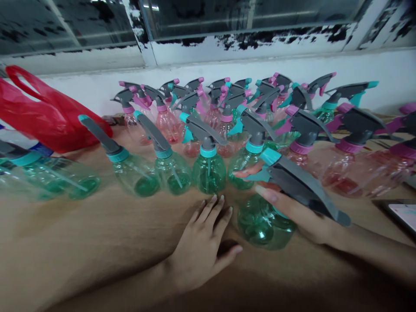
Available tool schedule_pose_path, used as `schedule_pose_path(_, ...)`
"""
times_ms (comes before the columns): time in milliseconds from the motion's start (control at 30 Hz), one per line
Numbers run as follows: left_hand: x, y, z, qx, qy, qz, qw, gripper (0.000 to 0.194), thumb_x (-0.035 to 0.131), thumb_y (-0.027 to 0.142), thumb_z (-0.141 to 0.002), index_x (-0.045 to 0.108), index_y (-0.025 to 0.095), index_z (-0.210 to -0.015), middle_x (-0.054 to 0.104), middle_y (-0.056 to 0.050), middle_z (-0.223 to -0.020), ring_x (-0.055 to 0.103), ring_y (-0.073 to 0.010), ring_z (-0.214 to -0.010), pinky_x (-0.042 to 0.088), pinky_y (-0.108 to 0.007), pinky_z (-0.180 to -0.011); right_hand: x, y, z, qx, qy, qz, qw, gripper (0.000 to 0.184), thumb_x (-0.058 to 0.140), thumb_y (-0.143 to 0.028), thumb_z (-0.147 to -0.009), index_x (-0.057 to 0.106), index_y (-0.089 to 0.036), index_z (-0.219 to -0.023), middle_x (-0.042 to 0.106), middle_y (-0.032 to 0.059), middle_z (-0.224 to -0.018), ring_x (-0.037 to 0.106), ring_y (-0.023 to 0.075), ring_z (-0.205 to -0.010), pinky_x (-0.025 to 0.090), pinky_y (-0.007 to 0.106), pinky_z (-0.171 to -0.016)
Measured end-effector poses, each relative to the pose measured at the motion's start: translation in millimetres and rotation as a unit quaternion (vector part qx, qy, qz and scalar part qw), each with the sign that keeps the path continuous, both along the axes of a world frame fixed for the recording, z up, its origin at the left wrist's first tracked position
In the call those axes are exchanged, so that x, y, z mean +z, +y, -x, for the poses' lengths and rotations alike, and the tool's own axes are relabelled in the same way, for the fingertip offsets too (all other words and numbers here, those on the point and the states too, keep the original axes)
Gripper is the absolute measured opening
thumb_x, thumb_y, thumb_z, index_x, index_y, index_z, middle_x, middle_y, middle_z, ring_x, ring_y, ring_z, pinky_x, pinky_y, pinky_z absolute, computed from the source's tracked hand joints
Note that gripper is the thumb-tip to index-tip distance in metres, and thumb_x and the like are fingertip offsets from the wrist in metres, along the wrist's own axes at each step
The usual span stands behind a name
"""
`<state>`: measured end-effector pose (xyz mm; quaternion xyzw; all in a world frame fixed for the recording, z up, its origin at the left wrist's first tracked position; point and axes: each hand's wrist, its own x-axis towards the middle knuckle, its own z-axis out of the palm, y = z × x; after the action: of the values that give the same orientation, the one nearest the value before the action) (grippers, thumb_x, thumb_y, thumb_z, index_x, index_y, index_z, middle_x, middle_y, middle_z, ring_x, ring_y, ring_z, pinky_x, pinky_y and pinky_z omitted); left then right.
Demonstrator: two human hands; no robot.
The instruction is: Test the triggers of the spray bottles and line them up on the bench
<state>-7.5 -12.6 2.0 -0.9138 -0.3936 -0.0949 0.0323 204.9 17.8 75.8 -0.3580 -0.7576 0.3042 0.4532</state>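
Note:
My right hand (289, 206) is wrapped round the neck of a green spray bottle (266, 225) with a grey and turquoise trigger head. This bottle tilts, its nozzle pointing up and left, and its base is close to the tabletop. To its left, my left hand (208, 242) lies flat on the brown table (130, 247), fingers spread, holding nothing. Just beyond those fingertips stands another green spray bottle (209, 171). A further green bottle (245, 162) is partly hidden behind my right hand's fingers.
Several pink and green spray bottles (167, 121) crowd the back of the table against a white wall (97, 89). A red plastic bag (61, 117) sits at the back left. At the right edge lies a phone or tablet (403, 216), cut off by the frame.

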Motion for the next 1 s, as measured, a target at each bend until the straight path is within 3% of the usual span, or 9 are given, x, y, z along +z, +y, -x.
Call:
schedule_pose_path(233, -0.9, -0.3, -1.2, 0.000, -0.002, 0.000, 1.000, 0.065, 0.052, 0.054, -0.089, 0.043, 0.009, -0.136, 0.037, -0.017, -0.145, 0.025, -0.0320, -0.136, 0.031, -0.049, -0.106, -0.6, 1.4, 1.1, 0.014, 0.035, 0.033, 0.999, 0.020, 0.059, -0.034, -0.084, 0.061, -0.032, -0.104, 0.067, 0.0011, -0.107, 0.064, 0.0243, -0.097, 0.049, 0.043, -0.089)
schedule_pose_path(433, -0.1, -0.8, 0.4, -0.001, -0.013, 0.002, 1.000, 0.065, 0.052, 0.054, -0.089, 0.043, 0.009, -0.135, 0.039, -0.016, -0.144, 0.025, -0.0318, -0.137, 0.032, -0.049, -0.106, -0.9, 1.8, -1.3, 0.031, 0.015, 0.023, 0.999, 0.026, 0.058, -0.042, -0.084, 0.064, -0.033, -0.108, 0.069, 0.0024, -0.100, 0.066, 0.0251, -0.092, 0.053, 0.042, -0.081)
schedule_pose_path(600, 1.8, -0.4, -0.2, -0.001, -0.006, 0.000, 1.000, 0.064, 0.053, 0.053, -0.089, 0.043, 0.009, -0.135, 0.039, -0.017, -0.144, 0.026, -0.0319, -0.136, 0.032, -0.048, -0.106, 1.4, 1.5, -1.1, 0.045, 0.007, 0.040, 0.998, 0.028, 0.056, -0.041, -0.085, 0.063, -0.035, -0.112, 0.071, 0.0017, -0.097, 0.066, 0.0255, -0.093, 0.052, 0.043, -0.086)
schedule_pose_path(700, 1.2, -0.4, -0.3, 0.000, 0.000, -0.006, 1.000, 0.065, 0.054, 0.053, -0.088, 0.043, 0.009, -0.136, 0.038, -0.017, -0.144, 0.027, -0.0320, -0.136, 0.033, -0.048, -0.105, 1.7, 1.5, -1.5, 0.030, 0.014, 0.052, 0.998, 0.024, 0.060, -0.043, -0.083, 0.063, -0.033, -0.105, 0.070, 0.0012, -0.098, 0.067, 0.0247, -0.085, 0.054, 0.042, -0.078)
schedule_pose_path(800, 0.1, 0.0, 0.2, 0.002, -0.001, -0.011, 1.000, 0.065, 0.053, 0.053, -0.089, 0.041, 0.011, -0.137, 0.036, -0.016, -0.146, 0.027, -0.0312, -0.136, 0.033, -0.048, -0.105, -2.4, 2.1, -3.6, 0.011, -0.001, 0.054, 0.999, 0.015, 0.056, -0.043, -0.086, 0.062, -0.030, -0.091, 0.068, 0.0004, -0.084, 0.065, 0.0207, -0.070, 0.054, 0.039, -0.071)
schedule_pose_path(900, -0.6, 0.9, 0.9, 0.002, 0.001, -0.008, 1.000, 0.063, 0.051, 0.054, -0.089, 0.042, 0.012, -0.136, 0.037, -0.015, -0.145, 0.028, -0.0308, -0.136, 0.032, -0.047, -0.106, -7.6, 2.7, -5.3, -0.004, -0.010, 0.046, 0.999, 0.022, 0.049, -0.043, -0.090, 0.061, -0.027, -0.083, 0.065, -0.0003, -0.074, 0.061, 0.0177, -0.064, 0.051, 0.038, -0.077)
schedule_pose_path(1000, -0.5, 1.7, 1.1, 0.003, -0.001, -0.007, 1.000, 0.063, 0.051, 0.054, -0.089, 0.044, 0.012, -0.135, 0.037, -0.016, -0.145, 0.029, -0.0313, -0.135, 0.033, -0.048, -0.105, -6.2, 2.6, -3.8, -0.017, -0.008, 0.058, 0.998, 0.021, 0.050, -0.042, -0.090, 0.063, -0.026, -0.083, 0.065, -0.0007, -0.074, 0.064, 0.0186, -0.071, 0.050, 0.038, -0.083)
